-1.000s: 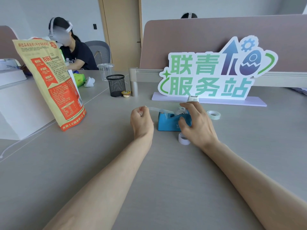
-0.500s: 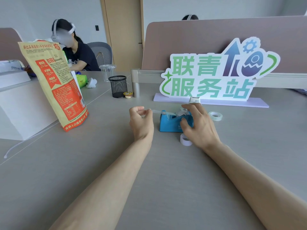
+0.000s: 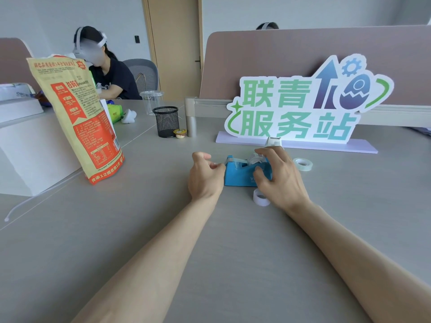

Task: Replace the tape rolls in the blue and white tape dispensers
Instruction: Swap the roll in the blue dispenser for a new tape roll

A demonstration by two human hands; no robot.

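- While the right hand (image 3: 278, 177) clamps the blue tape dispenser (image 3: 242, 174) mid-desk, the left hand (image 3: 205, 174), previously pinching a stretched tape end, now sits against the cutter, fingers loosely curled; grip content unclear.
- Judgement: blue roll threaded; white tape dispenser (image 3: 273, 141), behind, remains.

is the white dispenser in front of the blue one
No, the white dispenser stands behind the blue dispenser, by the sign.
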